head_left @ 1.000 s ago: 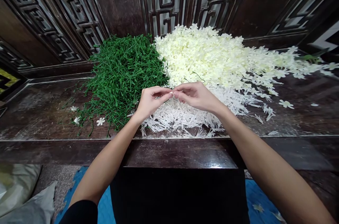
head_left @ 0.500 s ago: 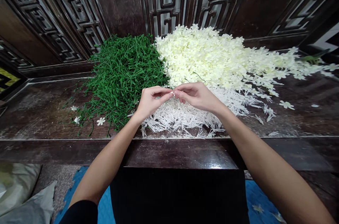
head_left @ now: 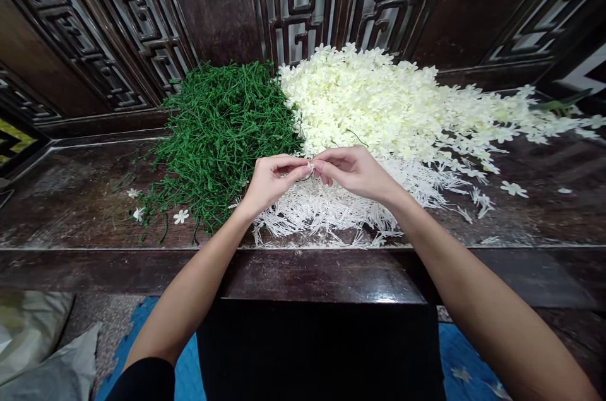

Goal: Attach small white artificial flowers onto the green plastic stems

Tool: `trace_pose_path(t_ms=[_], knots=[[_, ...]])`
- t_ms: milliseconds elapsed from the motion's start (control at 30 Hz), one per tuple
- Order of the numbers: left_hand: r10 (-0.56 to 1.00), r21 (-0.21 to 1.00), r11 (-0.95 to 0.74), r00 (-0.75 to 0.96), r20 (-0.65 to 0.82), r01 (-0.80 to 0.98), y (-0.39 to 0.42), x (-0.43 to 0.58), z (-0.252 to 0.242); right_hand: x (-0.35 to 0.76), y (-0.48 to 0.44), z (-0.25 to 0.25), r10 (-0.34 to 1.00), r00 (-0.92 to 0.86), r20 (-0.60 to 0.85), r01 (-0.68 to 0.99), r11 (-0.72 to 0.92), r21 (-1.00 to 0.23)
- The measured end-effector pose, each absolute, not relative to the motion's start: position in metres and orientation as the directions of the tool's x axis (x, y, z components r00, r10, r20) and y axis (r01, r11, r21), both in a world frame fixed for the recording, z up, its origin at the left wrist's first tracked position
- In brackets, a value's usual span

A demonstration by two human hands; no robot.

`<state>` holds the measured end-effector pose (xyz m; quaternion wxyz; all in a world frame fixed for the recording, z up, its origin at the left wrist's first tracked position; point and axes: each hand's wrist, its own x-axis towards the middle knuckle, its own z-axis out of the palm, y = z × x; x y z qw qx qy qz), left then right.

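My left hand (head_left: 271,179) and my right hand (head_left: 354,170) meet fingertip to fingertip above a heap of thin white plastic stamens (head_left: 331,208). Both are closed in a pinch on one small pale flower piece (head_left: 310,167) held between them; a thin dark stem seems to curve under it. A mound of green plastic stems (head_left: 222,129) lies to the left of my hands. Behind and to the right spreads a large pile of cream-white artificial flowers (head_left: 388,104).
All of it lies on a dark wooden bench (head_left: 71,192) backed by carved wooden panels (head_left: 293,3). A few loose flowers (head_left: 180,216) lie left of the green heap, others (head_left: 514,187) at the right. Below are a blue mat (head_left: 180,363) and a grey bag (head_left: 42,350).
Hardly anything has moved. My hands stay pinched together at the same spot; a thin dark stem now shows under the fingertips.
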<state>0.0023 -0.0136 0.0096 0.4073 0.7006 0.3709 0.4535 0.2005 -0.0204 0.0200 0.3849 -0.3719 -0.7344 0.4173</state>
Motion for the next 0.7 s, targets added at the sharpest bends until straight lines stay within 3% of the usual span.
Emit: trace_pose_path(t_ms=[233,333,433,567,700], knots=[[0.892,0.873,-0.447,0.173,0.418,0.195,-0.0158,0.0077,0.0097,0.1965,-0.0191,0.0175,0.896,-0.324,0.304,0.323,0.407,-0.855],[0.916,0.885,-0.396,0.031,0.401,0.246,-0.0129,0.0045,0.0098,0.1987,-0.0179,0.0186,0.921,-0.227,0.316,0.343,0.379,-0.859],[0.916,0.864,-0.376,-0.003,0.4,0.336,-0.0078,-0.0002,0.0058,0.2004,-0.0175,0.0207,0.937,-0.163,0.309,0.335,0.347,-0.876],[0.789,0.703,-0.552,0.008,0.615,0.447,-0.0075,0.0002,0.0022,0.198,-0.018,0.0212,0.936,-0.128,0.327,0.364,0.351,-0.863],[0.635,0.547,-0.736,0.127,0.762,0.399,-0.0147,0.0066,0.0058,0.1957,-0.0181,0.0184,0.915,-0.167,0.369,0.359,0.404,-0.841]])
